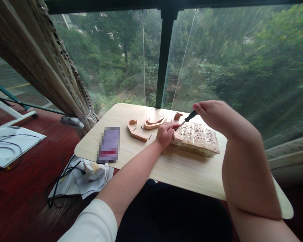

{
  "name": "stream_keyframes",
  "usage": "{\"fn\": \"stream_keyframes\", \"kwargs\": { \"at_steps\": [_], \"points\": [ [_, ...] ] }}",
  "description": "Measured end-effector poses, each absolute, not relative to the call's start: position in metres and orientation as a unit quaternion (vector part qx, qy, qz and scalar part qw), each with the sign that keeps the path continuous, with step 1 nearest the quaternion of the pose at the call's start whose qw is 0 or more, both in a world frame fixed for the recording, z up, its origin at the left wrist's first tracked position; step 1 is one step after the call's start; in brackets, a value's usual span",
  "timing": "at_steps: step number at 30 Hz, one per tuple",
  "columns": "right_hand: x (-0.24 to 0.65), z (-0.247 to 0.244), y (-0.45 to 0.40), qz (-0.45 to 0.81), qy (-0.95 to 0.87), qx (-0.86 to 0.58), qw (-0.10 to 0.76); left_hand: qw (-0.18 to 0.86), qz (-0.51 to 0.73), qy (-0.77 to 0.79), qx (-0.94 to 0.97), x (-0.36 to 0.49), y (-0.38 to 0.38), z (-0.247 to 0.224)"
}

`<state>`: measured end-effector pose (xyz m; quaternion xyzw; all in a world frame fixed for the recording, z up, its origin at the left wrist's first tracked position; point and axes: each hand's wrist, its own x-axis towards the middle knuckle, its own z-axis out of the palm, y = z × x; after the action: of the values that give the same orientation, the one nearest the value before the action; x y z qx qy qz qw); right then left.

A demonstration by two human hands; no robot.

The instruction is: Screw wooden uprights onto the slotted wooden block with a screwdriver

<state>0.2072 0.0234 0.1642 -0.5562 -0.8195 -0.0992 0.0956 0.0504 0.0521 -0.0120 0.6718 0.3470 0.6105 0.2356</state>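
Observation:
In my right hand [214, 116] is a screwdriver [191, 116] with a black handle, its shaft slanting down to the left. The tip meets a light wooden piece [177, 135] near my left fingers. My left hand [166, 133] is closed on that piece, holding it at the left end of a long box [200, 137] in clear wrapping, its top dotted with dark specks. A curved wooden end [178, 116] shows just behind; whether it belongs to the held piece is unclear. To the left lie a wooden hook [137, 133], more curved wooden pieces [151, 124] and several screws [150, 137].
A phone [109, 144], blurred out, lies near the left edge of the pale table [96, 148], with a white cable [106, 171] hanging down. Papers [88, 181] and black cords are below. A tied curtain [73, 84] hangs at left, and windows stand behind the table.

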Motion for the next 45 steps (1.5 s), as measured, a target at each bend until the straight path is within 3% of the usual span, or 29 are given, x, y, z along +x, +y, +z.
{"fn": "stream_keyframes", "kwargs": {
  "at_steps": [7, 13, 22, 29, 36, 42, 45],
  "points": [
    [0.206, 0.168, 0.023, -0.114, -0.806, -0.579, 0.053, 0.231, 0.601, 0.362, 0.674, 0.052, 0.052, -0.011],
    [0.204, 0.164, 0.024, -0.095, -0.807, -0.561, 0.157, 0.224, 0.606, 0.350, 0.678, 0.051, 0.054, -0.013],
    [0.212, 0.171, 0.022, -0.089, -0.799, -0.590, 0.079, 0.239, 0.597, 0.339, 0.687, 0.050, 0.057, -0.015],
    [0.204, 0.163, 0.023, -0.080, -0.817, -0.548, 0.160, 0.225, 0.612, 0.324, 0.685, 0.051, 0.058, -0.018],
    [0.204, 0.170, 0.018, -0.094, -0.808, -0.570, 0.115, 0.237, 0.616, 0.316, 0.681, 0.051, 0.059, -0.019],
    [0.205, 0.163, 0.025, -0.069, -0.819, -0.528, 0.213, 0.228, 0.614, 0.333, 0.679, 0.050, 0.059, -0.018],
    [0.207, 0.164, 0.023, -0.063, -0.834, -0.521, 0.170, 0.229, 0.611, 0.336, 0.679, 0.050, 0.058, -0.018]
  ]
}}
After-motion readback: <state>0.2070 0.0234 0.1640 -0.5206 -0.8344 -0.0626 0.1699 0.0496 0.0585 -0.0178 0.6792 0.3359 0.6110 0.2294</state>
